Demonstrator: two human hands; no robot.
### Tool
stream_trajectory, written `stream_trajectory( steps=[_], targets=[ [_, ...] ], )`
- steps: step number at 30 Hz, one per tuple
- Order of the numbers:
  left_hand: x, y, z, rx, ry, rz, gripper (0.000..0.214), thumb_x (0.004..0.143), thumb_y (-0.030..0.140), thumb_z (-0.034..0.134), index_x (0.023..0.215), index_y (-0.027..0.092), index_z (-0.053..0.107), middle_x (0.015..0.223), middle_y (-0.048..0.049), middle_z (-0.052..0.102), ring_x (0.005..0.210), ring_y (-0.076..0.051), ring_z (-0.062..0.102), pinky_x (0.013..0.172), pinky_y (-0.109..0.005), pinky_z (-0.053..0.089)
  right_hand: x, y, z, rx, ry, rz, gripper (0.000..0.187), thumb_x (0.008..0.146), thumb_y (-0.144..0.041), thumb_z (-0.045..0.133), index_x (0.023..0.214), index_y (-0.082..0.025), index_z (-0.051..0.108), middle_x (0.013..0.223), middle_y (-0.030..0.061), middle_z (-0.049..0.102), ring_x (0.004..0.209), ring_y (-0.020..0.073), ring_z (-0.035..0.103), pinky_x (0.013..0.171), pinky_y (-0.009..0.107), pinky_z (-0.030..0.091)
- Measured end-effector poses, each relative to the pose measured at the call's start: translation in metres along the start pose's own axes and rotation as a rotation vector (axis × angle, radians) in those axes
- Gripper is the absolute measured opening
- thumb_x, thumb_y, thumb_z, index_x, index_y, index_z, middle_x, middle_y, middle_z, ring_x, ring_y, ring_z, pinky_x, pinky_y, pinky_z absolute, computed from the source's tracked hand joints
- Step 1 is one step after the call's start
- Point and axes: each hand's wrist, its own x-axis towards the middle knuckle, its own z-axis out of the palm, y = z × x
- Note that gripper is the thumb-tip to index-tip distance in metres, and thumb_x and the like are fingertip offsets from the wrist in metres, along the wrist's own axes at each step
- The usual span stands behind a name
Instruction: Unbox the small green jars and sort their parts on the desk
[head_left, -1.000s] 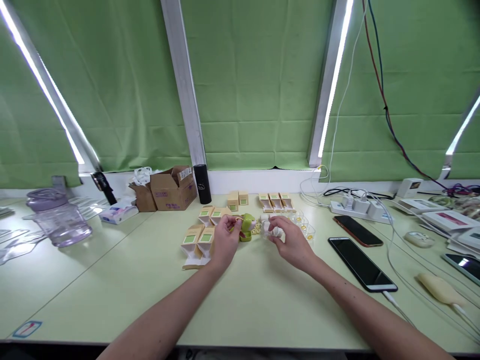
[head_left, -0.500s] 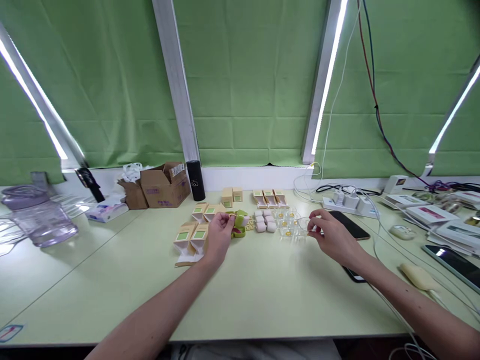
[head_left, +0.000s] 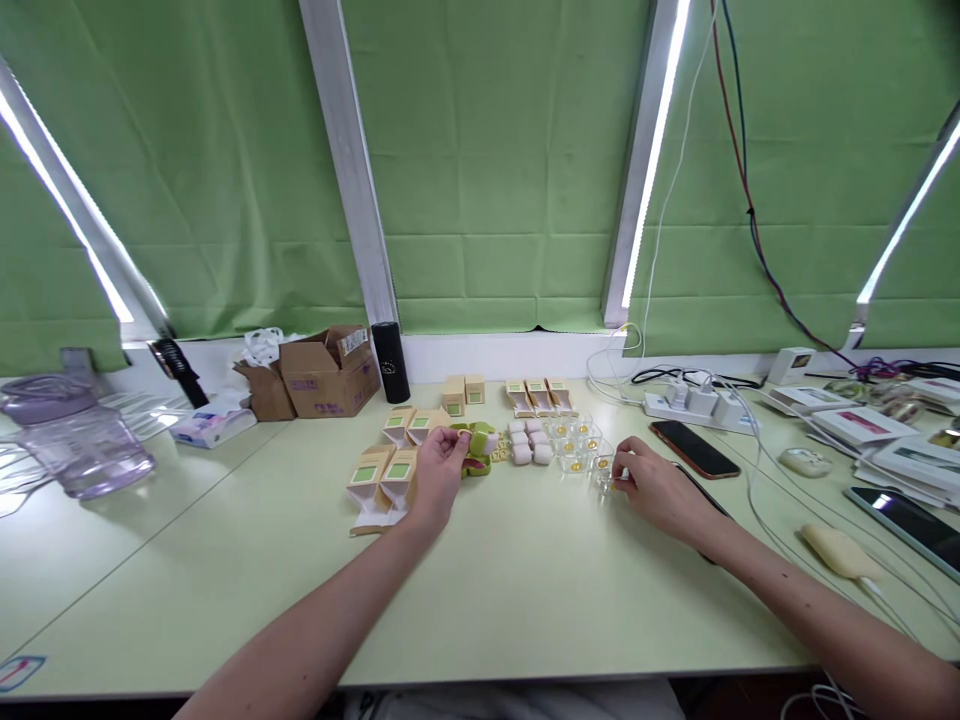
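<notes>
My left hand [head_left: 441, 468] is closed in a pinch on a small pale yellow piece [head_left: 463, 433]. It is beside the open green case [head_left: 480, 462], which has something dark pink inside. Right of the case are small yellow square pieces [head_left: 501, 452] and a block of pale pink rounded cubes [head_left: 521, 454]. My right hand [head_left: 651, 485] pinches a small clear plastic cup [head_left: 603, 484] at the front right of a group of clear cups [head_left: 574, 464] with yellow centres. The fingertips partly hide the held cup.
Small open cartons [head_left: 367, 478] lie left of my left hand, with more cartons [head_left: 540, 398] behind. A black phone [head_left: 696, 450], a power strip [head_left: 701, 405] and loose white cables are on the right. A cardboard box [head_left: 330, 378] and a black cylinder [head_left: 391, 362] stand at the back left.
My right hand has moved closer to me and slightly left, to the front edge of the clear cups. My left hand stays at the green case.
</notes>
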Motion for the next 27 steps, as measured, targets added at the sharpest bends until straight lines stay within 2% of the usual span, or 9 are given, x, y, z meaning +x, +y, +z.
stream_trajectory(
  steps=[2, 6, 9, 12, 16, 18, 22, 27],
  targets=[
    [0.000, 0.000, 0.000, -0.007, 0.002, -0.008, 0.047, 0.069, 0.050, 0.088, 0.082, 0.016, 0.059, 0.078, -0.0007, 0.067, 0.071, -0.016, 0.070, 0.060, -0.028, 0.062, -0.001, -0.002, -0.002, -0.038, 0.004, 0.004, 0.009, 0.089, -0.016, 0.060, 0.094, -0.020, 0.066, 0.115, 0.0071, 0.062, 0.069, 0.0152, 0.066, 0.055, 0.028, 0.033],
    [0.000, -0.002, -0.001, -0.059, -0.017, -0.048, 0.041, 0.072, 0.045, 0.086, 0.082, 0.016, 0.059, 0.080, -0.0016, 0.068, 0.074, -0.017, 0.072, 0.061, -0.028, 0.062, 0.003, -0.010, -0.018, -0.086, 0.116, -0.004, 0.026, 0.085, -0.020, 0.066, 0.110, -0.025, 0.063, 0.122, 0.0055, 0.063, 0.072, 0.0168, 0.067, 0.050, 0.027, 0.026],
    [-0.001, -0.003, -0.001, -0.131, -0.060, -0.118, 0.037, 0.074, 0.039, 0.086, 0.082, 0.016, 0.058, 0.080, -0.0031, 0.070, 0.072, -0.018, 0.072, 0.063, -0.029, 0.062, 0.014, -0.028, -0.032, 0.010, 0.260, -0.051, 0.022, 0.087, -0.021, 0.065, 0.108, -0.026, 0.064, 0.118, 0.0035, 0.065, 0.068, 0.0148, 0.065, 0.051, 0.027, 0.032],
    [-0.001, -0.004, -0.001, -0.187, -0.098, -0.206, 0.030, 0.078, 0.033, 0.082, 0.080, 0.016, 0.058, 0.079, -0.0067, 0.073, 0.069, -0.018, 0.072, 0.065, -0.031, 0.062, 0.028, -0.059, -0.034, 0.138, 0.399, -0.172, 0.022, 0.091, -0.018, 0.060, 0.111, -0.026, 0.063, 0.116, 0.0040, 0.067, 0.070, 0.0158, 0.066, 0.058, 0.030, 0.044],
    [0.000, -0.004, -0.001, -0.215, -0.111, -0.284, 0.021, 0.082, 0.028, 0.076, 0.079, 0.015, 0.060, 0.075, -0.0099, 0.074, 0.060, -0.018, 0.071, 0.061, -0.029, 0.060, 0.045, -0.102, -0.008, 0.242, 0.513, -0.389, 0.032, 0.092, -0.012, 0.052, 0.122, -0.024, 0.059, 0.125, 0.0099, 0.065, 0.100, 0.0241, 0.068, 0.069, 0.032, 0.054],
    [0.000, -0.003, -0.002, -0.223, -0.126, -0.299, 0.018, 0.083, 0.026, 0.074, 0.079, 0.014, 0.061, 0.075, -0.0102, 0.075, 0.059, -0.017, 0.071, 0.059, -0.028, 0.059, 0.051, -0.115, 0.011, 0.264, 0.540, -0.457, 0.039, 0.092, -0.010, 0.052, 0.128, -0.024, 0.056, 0.129, 0.0118, 0.063, 0.107, 0.0258, 0.067, 0.072, 0.034, 0.056],
    [-0.002, -0.004, 0.000, -0.208, -0.145, -0.330, 0.015, 0.083, 0.024, 0.072, 0.080, 0.013, 0.062, 0.072, -0.0092, 0.073, 0.057, -0.017, 0.070, 0.056, -0.026, 0.057, 0.054, -0.121, 0.039, 0.322, 0.592, -0.512, 0.047, 0.094, -0.010, 0.050, 0.139, -0.025, 0.047, 0.133, 0.0148, 0.059, 0.111, 0.0257, 0.065, 0.071, 0.033, 0.058],
    [-0.006, -0.008, 0.003, -0.138, -0.200, -0.375, 0.016, 0.082, 0.025, 0.073, 0.080, 0.013, 0.061, 0.064, -0.0062, 0.069, 0.053, -0.016, 0.068, 0.053, -0.024, 0.054, 0.049, -0.117, 0.047, 0.333, 0.610, -0.565, 0.038, 0.098, -0.011, 0.048, 0.132, -0.026, 0.054, 0.132, 0.0143, 0.058, 0.102, 0.0211, 0.067, 0.070, 0.030, 0.057]
  ],
)
